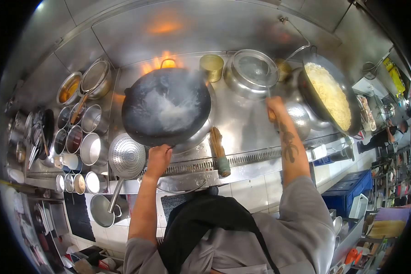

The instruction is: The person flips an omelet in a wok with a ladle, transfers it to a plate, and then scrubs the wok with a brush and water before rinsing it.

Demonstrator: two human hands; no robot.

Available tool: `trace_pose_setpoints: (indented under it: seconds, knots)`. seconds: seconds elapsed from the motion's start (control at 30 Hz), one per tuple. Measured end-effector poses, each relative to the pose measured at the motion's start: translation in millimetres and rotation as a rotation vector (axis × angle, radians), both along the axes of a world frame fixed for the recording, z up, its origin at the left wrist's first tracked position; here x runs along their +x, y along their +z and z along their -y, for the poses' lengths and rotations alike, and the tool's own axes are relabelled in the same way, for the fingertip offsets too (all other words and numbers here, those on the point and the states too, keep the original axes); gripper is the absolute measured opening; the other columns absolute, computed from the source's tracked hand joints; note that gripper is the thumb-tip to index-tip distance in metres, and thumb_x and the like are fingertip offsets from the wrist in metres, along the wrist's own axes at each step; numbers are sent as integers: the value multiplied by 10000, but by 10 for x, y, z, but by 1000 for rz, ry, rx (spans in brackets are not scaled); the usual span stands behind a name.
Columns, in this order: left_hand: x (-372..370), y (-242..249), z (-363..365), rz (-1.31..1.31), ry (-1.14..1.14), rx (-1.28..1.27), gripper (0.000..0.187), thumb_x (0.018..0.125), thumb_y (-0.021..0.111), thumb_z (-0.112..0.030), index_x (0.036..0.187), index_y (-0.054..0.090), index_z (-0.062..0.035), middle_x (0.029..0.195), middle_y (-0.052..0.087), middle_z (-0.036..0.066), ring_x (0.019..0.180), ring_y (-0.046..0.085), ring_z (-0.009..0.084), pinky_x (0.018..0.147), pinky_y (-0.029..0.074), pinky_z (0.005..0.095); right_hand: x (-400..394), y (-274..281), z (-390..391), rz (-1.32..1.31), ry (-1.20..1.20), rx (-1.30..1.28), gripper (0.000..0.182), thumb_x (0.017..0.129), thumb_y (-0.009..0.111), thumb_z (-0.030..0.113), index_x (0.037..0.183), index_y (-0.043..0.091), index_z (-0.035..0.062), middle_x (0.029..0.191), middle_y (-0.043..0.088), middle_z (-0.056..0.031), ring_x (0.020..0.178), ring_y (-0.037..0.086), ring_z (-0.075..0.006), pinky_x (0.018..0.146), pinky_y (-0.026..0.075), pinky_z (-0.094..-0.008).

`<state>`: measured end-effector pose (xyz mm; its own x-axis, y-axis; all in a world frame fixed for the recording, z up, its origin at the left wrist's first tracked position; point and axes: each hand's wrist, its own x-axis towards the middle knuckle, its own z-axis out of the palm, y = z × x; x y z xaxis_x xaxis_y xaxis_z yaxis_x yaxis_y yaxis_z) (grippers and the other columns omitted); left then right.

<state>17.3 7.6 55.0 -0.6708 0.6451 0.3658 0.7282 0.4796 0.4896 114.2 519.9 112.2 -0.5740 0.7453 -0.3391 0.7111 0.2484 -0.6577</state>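
Wok [144,102] hazy with vapour, flames [153,65] at its far rim. Your left hand [159,160] closes at its near edge, likely steadying it; right hand [275,107] grips a handle [272,117] beside the pot [243,87].

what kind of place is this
Most likely a restaurant kitchen: a steaming wok with flames rising behind it, a big strainer, and many metal pots crowded together.

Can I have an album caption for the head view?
Left hand grips a black wok with flames behind it.
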Motion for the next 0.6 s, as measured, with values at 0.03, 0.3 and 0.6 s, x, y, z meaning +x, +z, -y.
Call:
trace_pose_setpoints:
  seconds: [0.03, 0.3, 0.6]
  knots:
    - [6, 19, -2, 10, -2, -1, 84, 782, 642, -122, 830, 610, -61, 688, 613, 104, 706, 597, 305, 705, 426, 429, 3, -1, -27, -214, -70, -258, 182, 810, 533, 107, 898, 557, -51, 715, 601, -122, 608, 595, -226, 538, 463, -330]
    - [-275, 32, -259, 48, 10, 122, 223, 774, 651, -127, 968, 598, -31, 936, 609, 156, 853, 586, 330, 756, 460, 420, 413, 372, 184, -850, -61, -1417, 242, 852, 483, 107, 1048, 455, -32, 729, 502, -6, 541, 467, -61, 475, 362, -232]
    - [-1293, -52, -1603, 660, 46, 411, 217, 836, 600, -155, 999, 599, -11, 930, 632, 134, 849, 626, 249, 727, 506, 372, 937, 817, 1763, -969, 172, -1798, 441, 903, 418, 122, 1287, 342, -80, 839, 485, -16, 542, 488, -59, 490, 458, -256]
